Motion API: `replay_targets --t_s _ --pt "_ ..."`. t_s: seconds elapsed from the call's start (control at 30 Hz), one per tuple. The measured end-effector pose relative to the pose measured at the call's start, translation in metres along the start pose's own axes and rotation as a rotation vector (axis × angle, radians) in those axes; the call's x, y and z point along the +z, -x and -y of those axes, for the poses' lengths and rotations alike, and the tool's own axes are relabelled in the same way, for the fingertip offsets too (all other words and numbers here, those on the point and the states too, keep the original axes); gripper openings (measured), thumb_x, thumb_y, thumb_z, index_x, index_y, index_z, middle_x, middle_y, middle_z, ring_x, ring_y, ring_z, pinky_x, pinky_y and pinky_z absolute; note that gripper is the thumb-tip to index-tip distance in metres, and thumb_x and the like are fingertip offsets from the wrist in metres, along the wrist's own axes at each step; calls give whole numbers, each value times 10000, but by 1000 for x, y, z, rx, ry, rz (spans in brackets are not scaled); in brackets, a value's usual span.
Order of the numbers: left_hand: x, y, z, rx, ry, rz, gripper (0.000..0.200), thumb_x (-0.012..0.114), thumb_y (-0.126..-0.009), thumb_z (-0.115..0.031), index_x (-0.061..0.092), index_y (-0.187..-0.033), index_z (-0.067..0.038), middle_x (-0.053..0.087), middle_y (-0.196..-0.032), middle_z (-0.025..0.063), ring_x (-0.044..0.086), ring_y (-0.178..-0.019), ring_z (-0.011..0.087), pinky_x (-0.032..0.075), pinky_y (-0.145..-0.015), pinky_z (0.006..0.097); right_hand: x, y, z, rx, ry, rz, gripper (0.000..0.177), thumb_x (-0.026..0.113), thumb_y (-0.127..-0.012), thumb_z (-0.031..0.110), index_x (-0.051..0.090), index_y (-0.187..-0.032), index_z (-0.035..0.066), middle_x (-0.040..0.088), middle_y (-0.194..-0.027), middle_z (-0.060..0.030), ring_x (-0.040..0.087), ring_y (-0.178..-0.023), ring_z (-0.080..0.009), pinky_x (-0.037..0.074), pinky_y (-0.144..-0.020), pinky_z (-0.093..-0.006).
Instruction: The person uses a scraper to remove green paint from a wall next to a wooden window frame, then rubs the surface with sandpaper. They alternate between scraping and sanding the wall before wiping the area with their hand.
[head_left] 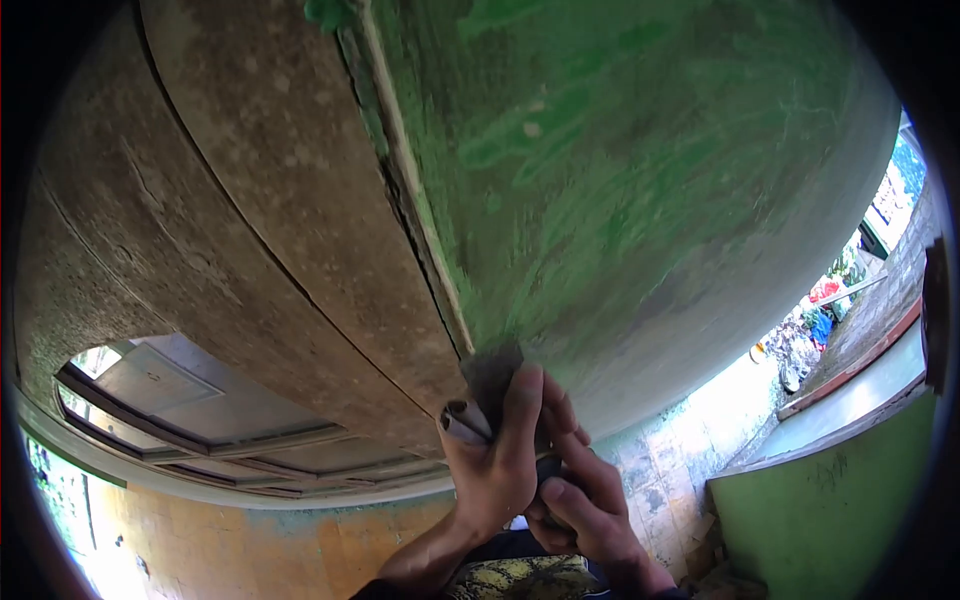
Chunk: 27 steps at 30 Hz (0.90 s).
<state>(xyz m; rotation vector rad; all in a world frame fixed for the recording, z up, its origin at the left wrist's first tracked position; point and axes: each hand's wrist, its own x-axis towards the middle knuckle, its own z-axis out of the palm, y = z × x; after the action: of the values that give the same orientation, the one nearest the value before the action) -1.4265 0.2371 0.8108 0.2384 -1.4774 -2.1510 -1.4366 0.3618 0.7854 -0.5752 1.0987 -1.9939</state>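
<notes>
Green paint [620,150] on wall [250,200]: streaked, thinned, apparently mostly left to sand | left hand [490,465]: pinching sandpaper [492,372] on seam [420,230] | right hand [585,500]: curled shut beneath, contents hidden

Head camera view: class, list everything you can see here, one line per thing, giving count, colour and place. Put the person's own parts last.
green wall: one, scuffed green paint, upper centre and right
grey wall: one, bare mottled grey with grooves, left of the green wall
window frame: one, grey, lower left
floor tiles: many, orange-yellow, bottom left
low green wall: one, green, lower right
clutter: count unclear, red, blue and white, far right
patterned cloth: one, yellow and black, bottom centre
sandpaper: one sheet, dark grey, against the green wall's left edge
left hand: one, grip closed on the sandpaper
right hand: one, curled beside the left hand, grip hidden
</notes>
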Motion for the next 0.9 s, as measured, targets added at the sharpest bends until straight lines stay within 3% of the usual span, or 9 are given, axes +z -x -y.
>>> replay_targets --t_s 0.2,0.33,0.4,0.5,0.57,0.9 --pt "-2 -2 0 14 -41 17 270 501 -1030 -204 543 -863 4 578 -659 112 620 -567 236 535 -535 366 2 -2 -2 -15 45 -49 636 420 -1000 77 126 -1554 -28 522 -772 -16 436 -534 -59 343 -459 -215" --pt "1 4 -3 -25 -7 -21 272 499 -1030 -202 535 -857 5 577 -660 113 617 -564 241 538 -539 372 2 -3 10 -10 -16 71 652 431 -992 84 122 -1554 -34 531 -830 -32 450 -562 -64 348 -468 -212" --pt "-3 2 6 -33 -1 -2 274 497 -1031 -201 533 -852 4 575 -659 112 616 -562 242 538 -539 375 1 2 -4 -12 116 -90 648 431 -994 94 128 -1551 -39 538 -849 -37 448 -568 -63 350 -483 -208" --pt "-5 10 15 -63 2 -34 280 500 -1032 -211 530 -851 1 571 -661 111 611 -566 241 539 -543 381 -5 7 -4 64 8 -14 626 425 -1000 99 153 -1546 -45 534 -835 -35 446 -563 -65 355 -494 -209" --pt "-2 8 11 -59 71 -52 314 460 -1037 -136 559 -780 15 604 -676 72 628 -592 167 500 -526 297 -6 8 -3 89 -13 -1 617 422 -1001 96 165 -1543 -46 531 -824 -31 445 -558 -64 354 -493 -210" --pt "2 3 8 34 23 -3 303 464 -1032 -127 553 -781 16 600 -652 84 622 -577 168 522 -520 308 -4 9 -7 30 31 -52 610 438 -1011 84 166 -1543 -39 508 -740 -8 420 -505 -55 338 -451 -215"
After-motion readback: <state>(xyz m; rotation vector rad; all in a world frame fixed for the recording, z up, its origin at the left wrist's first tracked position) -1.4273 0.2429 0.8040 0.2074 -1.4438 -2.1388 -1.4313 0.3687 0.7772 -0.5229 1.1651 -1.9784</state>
